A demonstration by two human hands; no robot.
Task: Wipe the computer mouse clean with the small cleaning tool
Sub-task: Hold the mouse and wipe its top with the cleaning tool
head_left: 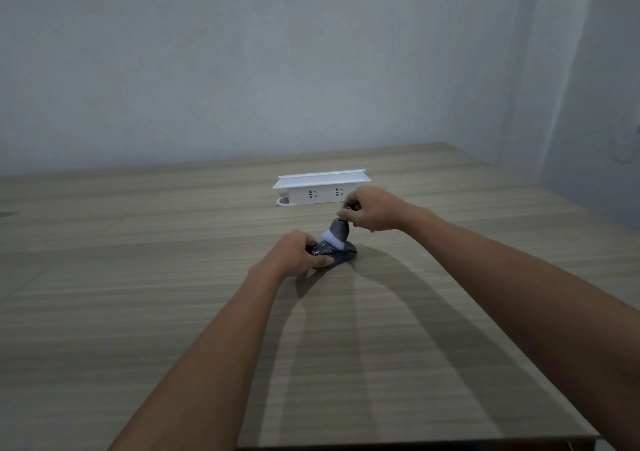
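Head view: left hand [298, 249] steadies mouse [341, 256]; right hand [372, 210] presses brush [336, 233] on it.

Surface: wood-grain table [138, 277] is running back to a pale wall.
Centre: dark computer mouse [341, 256] is lying flat on it.
Behind: white socket box [322, 189] is standing upright, well apart from the mouse.

A: How many views?
B: One, head-worn, wide-angle. Looks forward and down over the tabletop [138, 277] toward the wall [242, 69].
A: How near?
B: Both forearms run in from the bottom edge; hands [294, 253] sit mid-frame, at arm's reach. White socket box [322, 187] just above centre, room corner at the right.
A: Overlap?
B: None, single view.
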